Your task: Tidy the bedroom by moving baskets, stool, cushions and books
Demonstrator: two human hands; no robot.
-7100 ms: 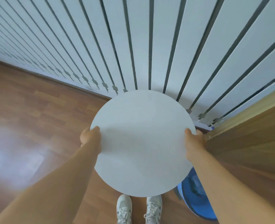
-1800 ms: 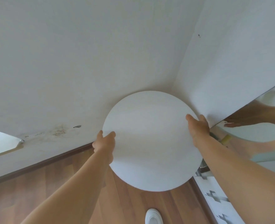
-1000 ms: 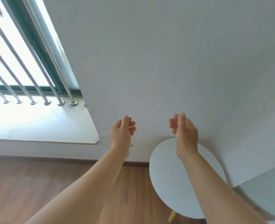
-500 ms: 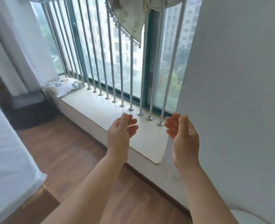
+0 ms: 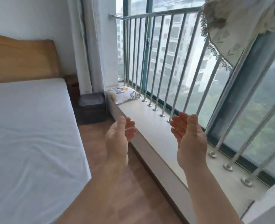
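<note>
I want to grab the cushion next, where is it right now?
The patterned cushion lies at the far end of the window ledge, in the middle of the head view, against the metal railing and just right of the dark storage box.

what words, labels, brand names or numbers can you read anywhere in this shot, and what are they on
None: no readable text shows in the head view.
Patterned cushion on the window ledge: a print of shapes only, no letters.
Curtain with the lace edge: leaf motifs, no writing.
Dark box beside the bed: no label visible.
Buildings outside: too far and blurred to show any signs.
Both hands, left and right, hold nothing.
</note>
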